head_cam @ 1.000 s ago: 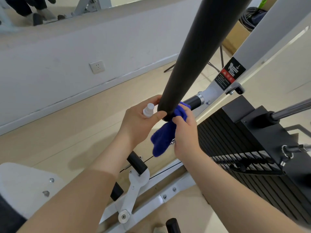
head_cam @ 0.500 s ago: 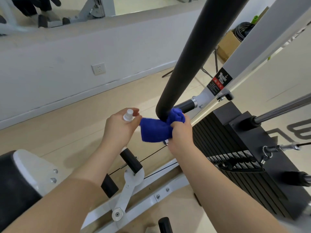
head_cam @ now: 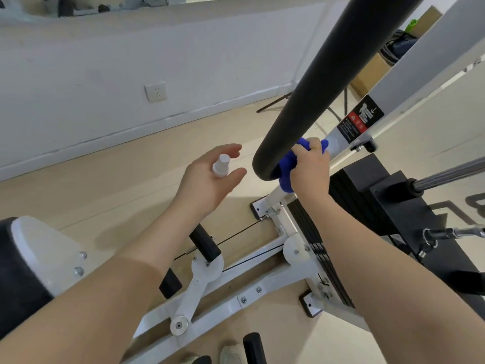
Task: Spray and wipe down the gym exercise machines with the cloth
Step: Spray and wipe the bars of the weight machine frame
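R hand (head_cam: 309, 170) clenched round blue cloth (head_cam: 286, 164), pressed at lower end of black padded bar (head_cam: 312, 85). L hand (head_cam: 210, 177) at its 9 o'clock, holding white spray bottle (head_cam: 221, 165), clear floor gap between.

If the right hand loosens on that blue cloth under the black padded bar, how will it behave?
The blue cloth is probably floppy: it sits bunched in the right hand, folded against the black padded bar. It looks light, so it would likely drop rather than cling. Its soft nap should grip, not slide.
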Demonstrator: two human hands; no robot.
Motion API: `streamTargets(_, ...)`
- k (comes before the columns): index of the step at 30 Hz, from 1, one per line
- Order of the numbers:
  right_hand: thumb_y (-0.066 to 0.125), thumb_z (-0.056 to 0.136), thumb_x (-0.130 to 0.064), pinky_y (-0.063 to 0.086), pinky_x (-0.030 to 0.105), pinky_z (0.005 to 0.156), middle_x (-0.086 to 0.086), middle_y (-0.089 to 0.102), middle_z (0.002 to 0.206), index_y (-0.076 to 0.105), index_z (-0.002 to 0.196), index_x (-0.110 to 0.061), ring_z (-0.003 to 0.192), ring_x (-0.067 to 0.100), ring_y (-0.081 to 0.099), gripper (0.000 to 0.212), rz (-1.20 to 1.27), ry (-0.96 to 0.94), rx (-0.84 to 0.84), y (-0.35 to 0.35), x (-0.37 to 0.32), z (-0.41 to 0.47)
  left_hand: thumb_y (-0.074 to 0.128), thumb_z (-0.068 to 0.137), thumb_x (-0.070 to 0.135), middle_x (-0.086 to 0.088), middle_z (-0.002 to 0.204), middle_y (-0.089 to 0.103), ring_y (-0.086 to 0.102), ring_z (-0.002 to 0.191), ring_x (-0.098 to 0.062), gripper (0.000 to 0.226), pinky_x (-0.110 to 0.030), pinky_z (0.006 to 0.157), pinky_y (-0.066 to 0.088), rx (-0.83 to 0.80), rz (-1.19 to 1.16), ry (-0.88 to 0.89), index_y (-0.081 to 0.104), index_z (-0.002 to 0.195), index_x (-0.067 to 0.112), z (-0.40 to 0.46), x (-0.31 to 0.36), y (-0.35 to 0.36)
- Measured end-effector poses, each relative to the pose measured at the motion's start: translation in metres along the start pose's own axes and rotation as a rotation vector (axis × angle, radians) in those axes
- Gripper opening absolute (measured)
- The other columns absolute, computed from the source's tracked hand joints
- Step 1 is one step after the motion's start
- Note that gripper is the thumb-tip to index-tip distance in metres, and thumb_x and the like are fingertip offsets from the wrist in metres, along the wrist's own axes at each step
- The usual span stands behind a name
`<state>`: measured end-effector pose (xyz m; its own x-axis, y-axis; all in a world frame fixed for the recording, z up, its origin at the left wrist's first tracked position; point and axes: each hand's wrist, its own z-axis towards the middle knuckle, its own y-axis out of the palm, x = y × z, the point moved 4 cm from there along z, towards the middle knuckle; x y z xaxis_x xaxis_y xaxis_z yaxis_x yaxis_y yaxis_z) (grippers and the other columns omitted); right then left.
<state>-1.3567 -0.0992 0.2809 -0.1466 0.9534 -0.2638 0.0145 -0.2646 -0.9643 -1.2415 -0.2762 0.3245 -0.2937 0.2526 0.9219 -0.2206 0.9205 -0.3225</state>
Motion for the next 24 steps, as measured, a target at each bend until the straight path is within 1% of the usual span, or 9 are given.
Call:
streamTargets(2,0.057,0.082,0.000,0.039,0.032,0.092,0.006,0.037,0.136,0.053,0.122,-0.019,0.115,0.030,0.045,0.044,0.059,-0.027,-0.060,0.003,-0.015,-0.009,0.065,0.087,0.023,0.019,0.118,0.058,0.056,0.094,-0.010,0.039,-0.021,0.084,0.048,-0.026,0.021,0.012,0.057,0.123,0.033,0.006,0.006,0.011)
streamTargets(6,0.054,0.086,-0.006,0.043,0.033,0.088,0.006,0.036,0.136,0.045,0.131,-0.022,0.110,0.027,0.046,0.048,-0.066,-0.362,-0.217,-0.015,-0.009,-0.019,0.066,0.086,0.023,0.017,0.111,0.061,0.054,0.097,0.001,0.031,0.002,0.074,0.036,-0.011,0.025,0.043,0.061,0.117,0.029,0.011,0.013,0.021)
streamTargets(10,0.057,0.084,-0.007,0.051,0.039,0.080,0.010,0.034,0.137,0.044,0.128,-0.020,0.105,0.031,0.049,0.048,-0.284,-0.195,-0.143,-0.026,0.024,0.010,0.066,0.086,0.025,0.020,0.104,0.060,0.054,0.096,-0.001,0.024,0.003,0.072,0.035,0.000,0.035,0.035,0.062,0.108,0.032,0.014,0.015,0.021)
streamTargets(12,0.055,0.081,0.002,0.049,0.035,0.080,0.008,0.031,0.137,0.046,0.128,-0.021,0.102,0.027,0.051,0.053,-0.025,-0.007,-0.117,-0.020,0.012,0.004,0.065,0.087,0.025,0.019,0.104,0.059,0.054,0.098,-0.003,0.024,-0.001,0.074,0.035,0.004,0.048,0.046,0.061,0.110,0.031,0.016,0.016,0.021)
streamTargets(15,0.047,0.083,0.008,0.044,0.028,0.085,0.001,0.039,0.130,0.047,0.125,-0.023,0.105,0.015,0.049,0.052,0.613,0.352,-0.188,-0.006,-0.008,-0.021,0.062,0.089,0.025,0.017,0.106,0.059,0.054,0.097,-0.003,0.027,-0.002,0.073,0.035,0.007,0.050,0.038,0.060,0.116,0.028,0.014,0.014,0.024)
streamTargets(18,0.049,0.092,-0.009,0.046,0.027,0.072,0.006,0.058,0.093,0.050,0.100,-0.019,0.078,0.014,0.056,0.013,1.263,0.910,-0.241,-0.002,-0.025,-0.052,0.061,0.089,0.026,0.018,0.108,0.060,0.055,0.091,-0.003,0.035,0.001,0.067,0.034,0.021,0.037,0.022,0.054,0.123,0.032,0.011,0.012,0.025)
streamTargets(20,0.050,0.093,-0.012,0.042,0.023,0.063,0.008,0.058,0.071,0.048,0.092,-0.016,0.061,0.012,0.049,0.004,1.616,1.219,-0.274,0.001,-0.042,-0.073,0.061,0.089,0.023,0.020,0.108,0.060,0.054,0.088,-0.001,0.042,0.002,0.064,0.036,0.028,0.014,-0.005,0.049,0.128,0.036,0.010,0.012,0.023)
streamTargets(22,0.047,0.093,-0.007,0.035,0.019,0.050,0.006,0.055,0.055,0.050,0.100,-0.013,0.048,0.008,0.040,0.009,1.776,1.272,-0.310,-0.003,-0.065,-0.092,0.058,0.090,0.018,0.020,0.106,0.061,0.055,0.091,-0.004,0.040,-0.004,0.065,0.041,0.069,-0.014,-0.031,0.051,0.124,0.037,0.007,0.012,0.017)
streamTargets(24,0.049,0.093,-0.010,0.038,0.018,0.047,0.004,0.055,0.062,0.051,0.109,-0.014,0.047,0.008,0.046,0.017,1.724,1.216,-0.327,-0.012,-0.083,-0.105,0.056,0.089,0.015,0.019,0.100,0.062,0.056,0.092,-0.007,0.030,-0.008,0.067,0.043,0.165,-0.028,-0.049,0.057,0.113,0.033,0.004,0.014,0.005)
